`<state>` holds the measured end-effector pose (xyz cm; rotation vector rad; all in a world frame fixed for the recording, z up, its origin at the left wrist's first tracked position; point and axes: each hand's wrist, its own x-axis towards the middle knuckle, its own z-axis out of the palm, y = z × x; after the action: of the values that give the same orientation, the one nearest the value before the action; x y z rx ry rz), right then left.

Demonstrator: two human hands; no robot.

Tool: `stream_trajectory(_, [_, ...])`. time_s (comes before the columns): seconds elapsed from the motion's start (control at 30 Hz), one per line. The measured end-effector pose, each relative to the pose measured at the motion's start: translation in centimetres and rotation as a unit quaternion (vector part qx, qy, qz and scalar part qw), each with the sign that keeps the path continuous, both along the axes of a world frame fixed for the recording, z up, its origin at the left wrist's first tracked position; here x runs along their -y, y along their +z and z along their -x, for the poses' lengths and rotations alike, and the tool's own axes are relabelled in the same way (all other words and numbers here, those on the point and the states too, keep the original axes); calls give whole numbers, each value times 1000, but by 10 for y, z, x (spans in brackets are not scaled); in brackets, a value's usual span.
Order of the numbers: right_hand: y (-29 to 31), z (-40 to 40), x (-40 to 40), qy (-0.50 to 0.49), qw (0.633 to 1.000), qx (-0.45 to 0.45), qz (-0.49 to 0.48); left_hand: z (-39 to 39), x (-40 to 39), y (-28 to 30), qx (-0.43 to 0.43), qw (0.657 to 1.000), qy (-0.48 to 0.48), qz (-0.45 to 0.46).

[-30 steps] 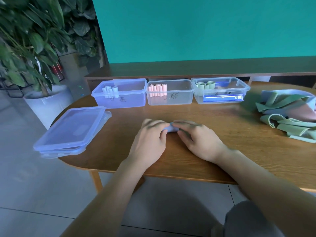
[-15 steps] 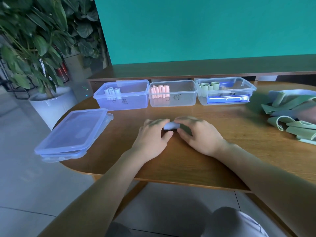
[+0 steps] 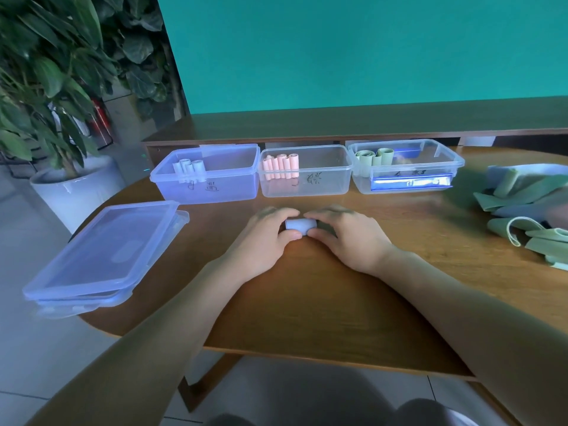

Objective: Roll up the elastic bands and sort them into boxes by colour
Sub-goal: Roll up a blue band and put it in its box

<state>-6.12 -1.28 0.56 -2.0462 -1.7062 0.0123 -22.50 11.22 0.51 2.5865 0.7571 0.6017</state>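
Teal wall [image 3: 368, 50] fills the background behind a low wooden shelf [image 3: 338, 124], and from my feed I see a round wooden table [image 3: 307, 296] taking up most of the view, with a leafy potted plant [image 3: 52, 75] off to the left. On the table's left edge lie stacked plastic lids [image 3: 101, 256]. Along the far side stand three clear boxes in a row: the left box [image 3: 209, 179] holds pale blue rolls [image 3: 189, 167], the middle box [image 3: 305, 176] holds pink rolls [image 3: 281, 166], and the right box [image 3: 405, 170] holds green rolls [image 3: 373, 156]. At the right edge sits a loose pile of bands [image 3: 525, 207], green and bluish. Near the table's middle, both hands meet on one rolled pale blue band [image 3: 300, 226] lying on the wood: the left hand [image 3: 264, 241] curls its fingers and thumb round the roll's left end, and the right hand [image 3: 347, 238] curls round its right end.
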Motion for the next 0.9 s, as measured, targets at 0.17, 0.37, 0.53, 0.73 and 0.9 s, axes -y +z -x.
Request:
stream_trajectory(0.17, [-1,-3,-3,4,1000,-2,5,2,-4,2,8,1000,-20,-10])
stream_trajectory(0.37, [4,2,2,-1,994,-103,-29,5,5,7,33,999,20,22])
stream_trajectory(0.53, [19,14,3,60,913,-388,-113,21,13,26,57,997,11,51])
stream_trajectory(0.73, [66,34,-32,126,871,-458,-122,55,-14,66,106,993,21,49])
stream_trajectory(0.9, [97,53,-89,144,874,-443,-142,78,-57,87,157,984,55,63])
